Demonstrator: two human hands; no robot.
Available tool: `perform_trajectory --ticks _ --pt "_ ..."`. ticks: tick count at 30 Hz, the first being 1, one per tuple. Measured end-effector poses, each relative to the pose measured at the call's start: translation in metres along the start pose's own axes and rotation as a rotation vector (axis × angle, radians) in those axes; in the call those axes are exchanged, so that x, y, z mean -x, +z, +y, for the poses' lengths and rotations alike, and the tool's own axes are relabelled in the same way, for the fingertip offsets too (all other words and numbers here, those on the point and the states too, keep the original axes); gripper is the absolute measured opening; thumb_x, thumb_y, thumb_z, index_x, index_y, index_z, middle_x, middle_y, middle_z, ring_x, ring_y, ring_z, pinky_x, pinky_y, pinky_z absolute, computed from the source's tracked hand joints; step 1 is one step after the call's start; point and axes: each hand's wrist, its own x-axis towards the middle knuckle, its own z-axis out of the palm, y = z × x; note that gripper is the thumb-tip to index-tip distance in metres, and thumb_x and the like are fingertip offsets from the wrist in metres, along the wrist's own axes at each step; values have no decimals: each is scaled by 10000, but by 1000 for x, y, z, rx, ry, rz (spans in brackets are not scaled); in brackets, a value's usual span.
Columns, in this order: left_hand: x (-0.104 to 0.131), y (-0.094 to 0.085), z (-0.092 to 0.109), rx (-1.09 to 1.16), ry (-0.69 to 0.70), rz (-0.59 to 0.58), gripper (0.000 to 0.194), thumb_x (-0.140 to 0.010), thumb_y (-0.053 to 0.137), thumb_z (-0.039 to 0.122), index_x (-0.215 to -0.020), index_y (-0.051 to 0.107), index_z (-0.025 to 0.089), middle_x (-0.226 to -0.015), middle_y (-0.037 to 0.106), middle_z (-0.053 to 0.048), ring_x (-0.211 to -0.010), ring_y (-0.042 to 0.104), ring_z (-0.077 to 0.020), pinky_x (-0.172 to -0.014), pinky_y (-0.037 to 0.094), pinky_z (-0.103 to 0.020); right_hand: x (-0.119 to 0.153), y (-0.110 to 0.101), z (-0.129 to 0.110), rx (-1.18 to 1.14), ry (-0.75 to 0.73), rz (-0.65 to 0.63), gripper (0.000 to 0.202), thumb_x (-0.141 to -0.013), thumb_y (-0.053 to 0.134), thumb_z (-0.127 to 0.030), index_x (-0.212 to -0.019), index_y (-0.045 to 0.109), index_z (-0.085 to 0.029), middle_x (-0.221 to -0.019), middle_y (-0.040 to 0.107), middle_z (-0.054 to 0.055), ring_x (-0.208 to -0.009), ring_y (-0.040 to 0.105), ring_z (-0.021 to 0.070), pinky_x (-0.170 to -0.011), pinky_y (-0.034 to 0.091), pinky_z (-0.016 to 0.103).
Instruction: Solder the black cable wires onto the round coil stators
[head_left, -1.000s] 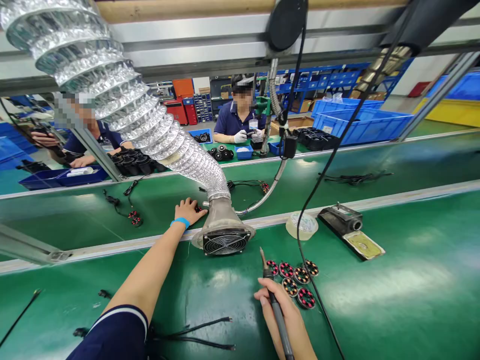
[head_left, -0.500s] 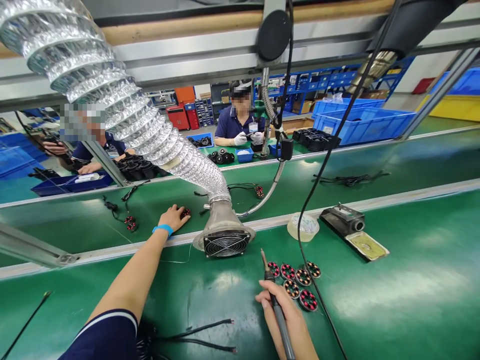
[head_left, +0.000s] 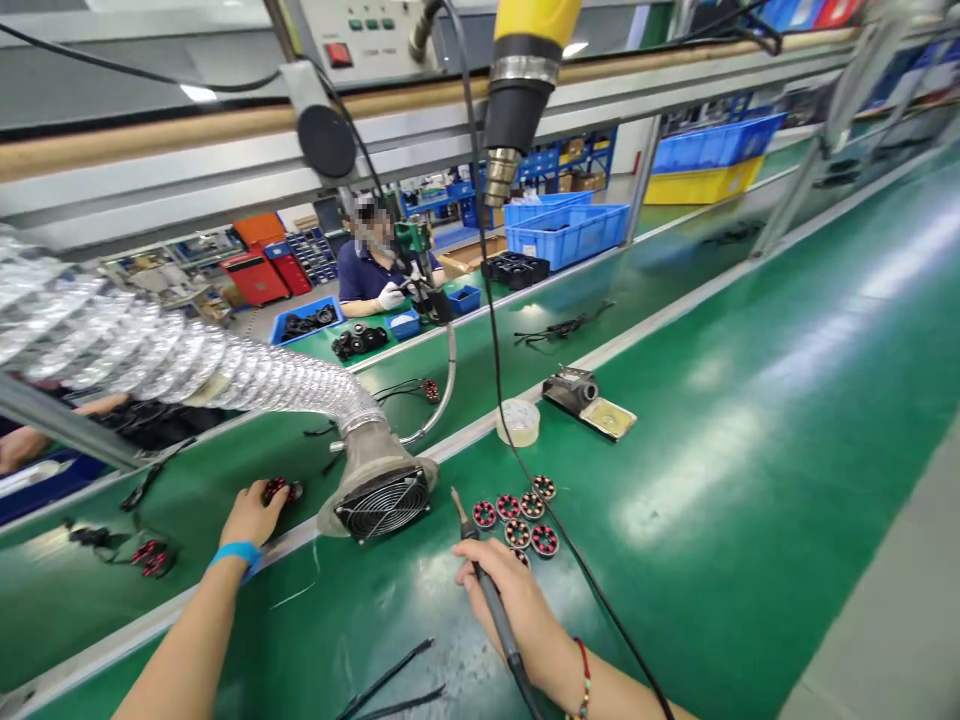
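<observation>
My left hand point(head_left: 251, 518), with a blue band at its wrist, reaches over the metal rail to the far green surface. Its fingers are closed around a small round motor stator point(head_left: 279, 490) with red windings; part of the stator is hidden. My right hand point(head_left: 514, 595) grips a soldering iron point(head_left: 491, 605), its tip pointing up and away from me. Just beyond and right of that hand lie several ring-shaped stators point(head_left: 517, 533), some red, some copper-coloured. Another red stator point(head_left: 154, 557) with a black cable lies left of my left hand.
A fume-extraction fan point(head_left: 384, 503) on a silver duct point(head_left: 262, 375) hangs between my hands. Beyond the stators are a tape roll point(head_left: 519, 422) and a soldering-iron stand point(head_left: 574, 390). Black cables point(head_left: 394, 675) lie in front. A hot-air gun point(head_left: 521, 95) hangs above; a co-worker point(head_left: 367, 265) sits opposite.
The view has swung to the right, so the bench things appear farther left. My left hand stays at the stator beyond the rail, and my right hand still holds the soldering iron.
</observation>
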Motion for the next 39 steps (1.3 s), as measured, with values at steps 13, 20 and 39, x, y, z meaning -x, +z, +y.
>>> perform_trajectory --ticks 13,20,39 --pt "22 -8 5 161 45 36 357 -935 421 410 -1044 623 137 -1017 644 -87 -932 610 -185 -852 504 -348 -4 -7 2 25 -71 21 288 -882 454 -110 -1117 563 -234 -774 664 -20 -703 650 133 -681 539 222" --pt "107 -5 2 174 425 -76 337 -839 433 452 -894 615 174 -888 600 -72 -790 582 -195 -758 493 -335 -3 -8 -3 -10 -53 -52 258 -909 458 -133 -1132 549 -227 -777 668 -9 -722 637 139 -695 538 234" --pt "180 22 216 249 1045 -124 304 -889 464 339 -1105 556 146 -1020 596 -107 -919 585 -203 -804 503 -319 -4 -17 11 79 25 208 196 -921 510 -241 -1095 590 -197 -978 680 73 -901 671 209 -798 560 366"
